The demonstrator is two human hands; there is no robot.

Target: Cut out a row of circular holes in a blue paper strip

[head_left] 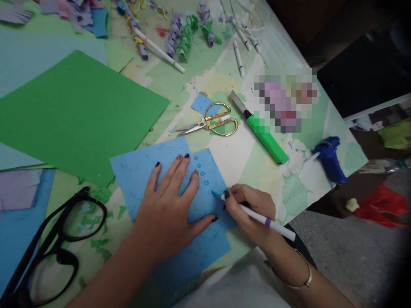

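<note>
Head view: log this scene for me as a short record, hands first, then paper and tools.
Left hand: spread flat on blue paper
Right hand: holding slim white marker with purple band, blue tip at the paper
Marks: row of small blue circles
Beyond hands: gold-handled metal scissors; green-handled utility knife, blade out
Table's right side: blue glue gun
Left side: black-framed glasses, large green paper sheet

Gold-handled metal scissors (202,124): behind the blue paper sheets (203,203).
Green plastic-handled cutter (266,139): right of the scissors.
Blue plastic glue gun (331,161): right of the cutter.
Black-framed glasses (65,258): left of the sheets.
Green paper rectangle (80,117): behind the glasses.
</note>
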